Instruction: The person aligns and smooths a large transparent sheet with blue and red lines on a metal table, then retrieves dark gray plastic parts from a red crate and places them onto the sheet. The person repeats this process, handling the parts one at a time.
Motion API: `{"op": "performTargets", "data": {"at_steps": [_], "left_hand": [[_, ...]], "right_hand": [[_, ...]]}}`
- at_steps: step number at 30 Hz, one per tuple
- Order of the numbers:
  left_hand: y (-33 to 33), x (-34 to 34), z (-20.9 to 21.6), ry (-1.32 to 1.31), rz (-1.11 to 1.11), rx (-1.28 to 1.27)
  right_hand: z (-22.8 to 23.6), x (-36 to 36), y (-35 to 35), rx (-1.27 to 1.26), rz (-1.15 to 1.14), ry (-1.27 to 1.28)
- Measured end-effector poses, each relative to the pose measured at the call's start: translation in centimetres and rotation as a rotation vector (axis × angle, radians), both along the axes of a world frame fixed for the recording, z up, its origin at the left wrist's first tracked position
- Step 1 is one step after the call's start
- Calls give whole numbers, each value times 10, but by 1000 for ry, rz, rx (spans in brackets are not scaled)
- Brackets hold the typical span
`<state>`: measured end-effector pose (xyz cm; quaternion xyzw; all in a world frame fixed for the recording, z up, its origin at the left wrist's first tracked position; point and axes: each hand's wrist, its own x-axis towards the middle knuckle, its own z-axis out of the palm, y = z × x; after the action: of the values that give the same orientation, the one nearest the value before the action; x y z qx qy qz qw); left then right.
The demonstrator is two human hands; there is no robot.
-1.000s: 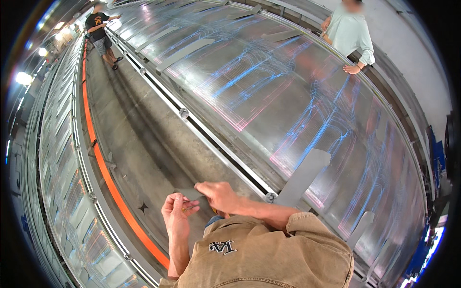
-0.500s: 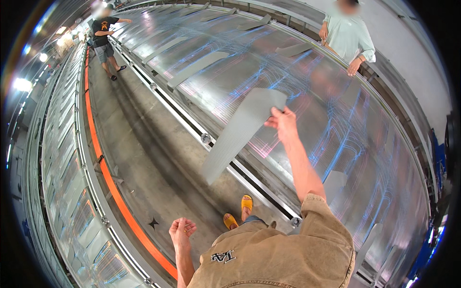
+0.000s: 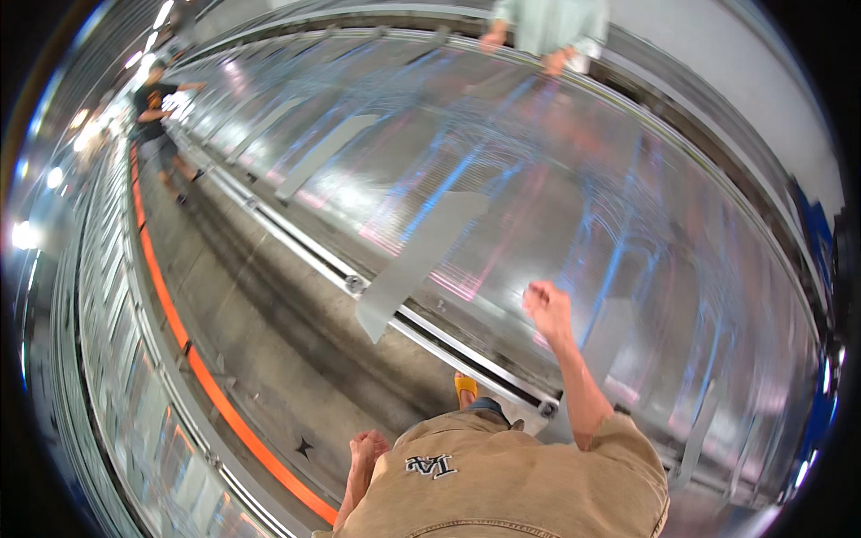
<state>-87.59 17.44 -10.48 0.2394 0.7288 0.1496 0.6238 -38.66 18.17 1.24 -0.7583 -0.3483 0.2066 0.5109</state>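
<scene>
A long grey flexible strip [image 3: 426, 255] lies across the near edge of the long shiny table [image 3: 511, 260], its lower end hanging past the rail. My right hand [image 3: 549, 309] is above the table, to the right of the strip and apart from it. Its fingers are curled in, with nothing visible in them, and slightly blurred. Low beside my body is my left hand [image 3: 368, 444], fingers curled together and apart from any surface; no object shows in it. Blue and pink line patterns cross the table's surface.
A metal rail [image 3: 354, 282] edges the table. More grey strips [image 3: 327, 157] lie further along it. One person [image 3: 556, 27] stands across the table; another [image 3: 157, 117] stands far down the aisle. An orange band [image 3: 215, 390] runs along the left.
My right hand has let go of the grey strip, which now rests over the table edge, and has drawn back. My left hand has lowered toward my body. The view has shifted.
</scene>
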Motion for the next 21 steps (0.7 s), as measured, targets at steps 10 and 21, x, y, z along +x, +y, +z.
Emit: {"op": "performTargets", "data": {"at_steps": [10,21], "left_hand": [[25,58,-82,76,-902,-8],[-125,210,-88,-105,-2128,-70]], "right_hand": [[55,-175,-287,-269,-218,450],[-177,-346,-588,-803,-1193,930]]}}
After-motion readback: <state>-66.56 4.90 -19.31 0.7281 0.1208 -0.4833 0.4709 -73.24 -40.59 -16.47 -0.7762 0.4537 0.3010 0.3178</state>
